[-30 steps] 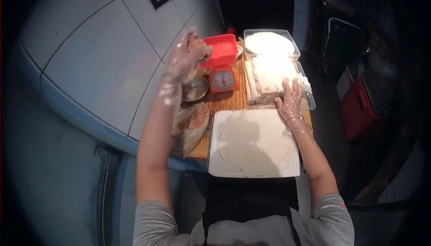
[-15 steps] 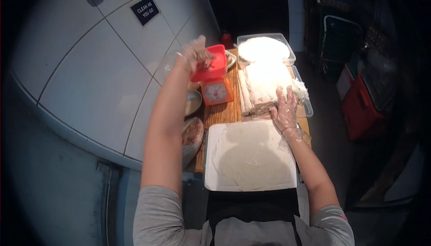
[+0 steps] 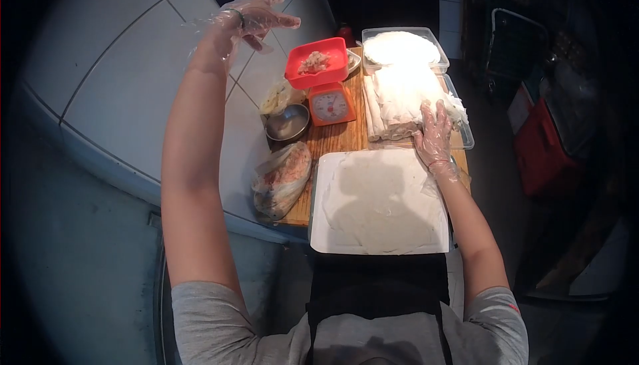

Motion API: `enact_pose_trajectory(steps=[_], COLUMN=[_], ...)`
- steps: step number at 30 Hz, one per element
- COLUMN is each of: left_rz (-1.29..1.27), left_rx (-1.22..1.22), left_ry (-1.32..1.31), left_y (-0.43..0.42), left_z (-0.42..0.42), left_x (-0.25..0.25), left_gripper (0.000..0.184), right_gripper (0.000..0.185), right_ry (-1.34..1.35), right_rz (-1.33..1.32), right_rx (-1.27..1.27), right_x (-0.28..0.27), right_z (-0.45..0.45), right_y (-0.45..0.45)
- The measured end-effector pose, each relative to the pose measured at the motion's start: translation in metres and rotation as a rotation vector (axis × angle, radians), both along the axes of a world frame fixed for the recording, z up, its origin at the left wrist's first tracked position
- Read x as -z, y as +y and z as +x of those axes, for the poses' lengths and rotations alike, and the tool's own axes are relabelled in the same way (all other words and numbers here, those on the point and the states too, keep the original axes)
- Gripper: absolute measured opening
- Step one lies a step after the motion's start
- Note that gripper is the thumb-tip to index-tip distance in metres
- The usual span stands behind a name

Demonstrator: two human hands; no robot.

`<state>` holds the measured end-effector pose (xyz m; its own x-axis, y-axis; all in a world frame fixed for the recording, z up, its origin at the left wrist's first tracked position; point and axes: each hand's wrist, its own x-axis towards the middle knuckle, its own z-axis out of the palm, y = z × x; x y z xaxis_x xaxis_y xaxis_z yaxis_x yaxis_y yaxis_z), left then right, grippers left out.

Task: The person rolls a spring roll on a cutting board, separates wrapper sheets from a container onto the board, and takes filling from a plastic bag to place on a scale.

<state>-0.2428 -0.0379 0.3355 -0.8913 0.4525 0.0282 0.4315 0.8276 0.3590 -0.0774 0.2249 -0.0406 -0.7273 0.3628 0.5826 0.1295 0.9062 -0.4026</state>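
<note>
My left hand [image 3: 259,22], in a clear plastic glove, is raised in front of the tiled wall with its fingers apart and nothing in them. Below and to its right, a red tray [image 3: 297,75] holding a small heap of pale pinkish filling [image 3: 314,63] sits on an orange kitchen scale [image 3: 331,107]. My gloved right hand [image 3: 436,137] lies with outstretched fingers on the right edge of a stack of white sheets and pale rolls [image 3: 399,95]. Closest to my body, a thin pale round wrapper [image 3: 376,198] covers most of a white board [image 3: 321,235].
A metal bowl [image 3: 288,124] and a plastic bag of filling [image 3: 283,179] stand along the table's left side. Behind the stack is a clear container [image 3: 436,55] with white sheets. A red box [image 3: 546,152] stands on the floor to the right.
My left hand has left the red tray, moving up and left and opening. The filling now lies in the tray. My right hand stays on the stack, while the view has shifted.
</note>
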Motion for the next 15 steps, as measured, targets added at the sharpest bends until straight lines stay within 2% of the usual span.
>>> enact_pose_trajectory(steps=[6,9,11,12,14,15], left_rz=[0.029,0.208,0.251,0.195,0.252,0.104], left_rx=[0.116,0.289,0.338,0.330,0.214,0.216], left_ry=[-0.095,-0.130,-0.232,-0.372,-0.195,0.006], left_y=[-0.004,0.003,0.018,0.028,0.040,0.044], left_z=[-0.020,-0.088,-0.101,-0.091,-0.087,-0.094], left_x=[0.018,0.087,0.114,0.122,0.153,0.166], left_gripper=[0.089,0.076,0.067,0.062,0.046,0.040], right_gripper=[0.076,0.075,0.075,0.076,0.077,0.077], right_ry=[0.035,0.019,0.021,0.022,0.011,0.005], right_rz=[0.045,0.023,0.033,0.039,0.028,0.024], right_rx=[-0.009,-0.013,-0.008,-0.003,0.003,0.004], right_x=[0.005,0.002,0.002,0.003,0.001,0.001], right_z=[-0.004,-0.001,-0.002,-0.002,-0.001,-0.001], right_y=[0.004,0.002,0.002,0.002,0.001,0.002])
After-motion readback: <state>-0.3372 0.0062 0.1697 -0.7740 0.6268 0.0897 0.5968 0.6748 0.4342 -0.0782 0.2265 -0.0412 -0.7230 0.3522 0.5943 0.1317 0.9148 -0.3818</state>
